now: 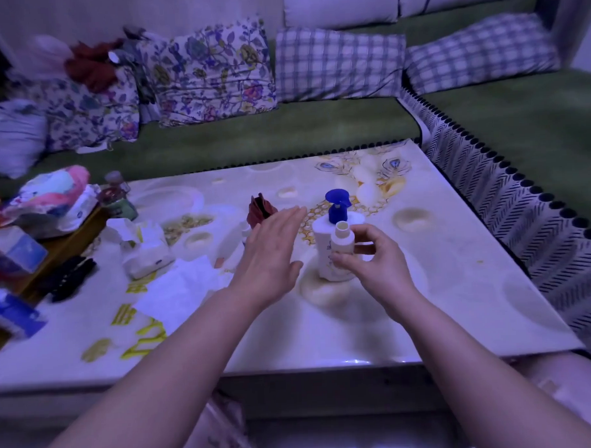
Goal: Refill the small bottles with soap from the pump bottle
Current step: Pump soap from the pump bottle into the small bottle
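Pinches a small bottle, uncapped and mouth up, in the curled fingers of the right hand; holds it upright right in front of the white pump bottle, just under the blue pump head; spreads the left hand wide and flat above the bench, fingers straight, gripping nothing, just left of the pump bottle; stands that pump bottle near the bench's middle; bears a small print on its front, too blurred to read; likewise unreadable yellow lettering on the bench cover, near left, beside a tissue pack and loose white paper.
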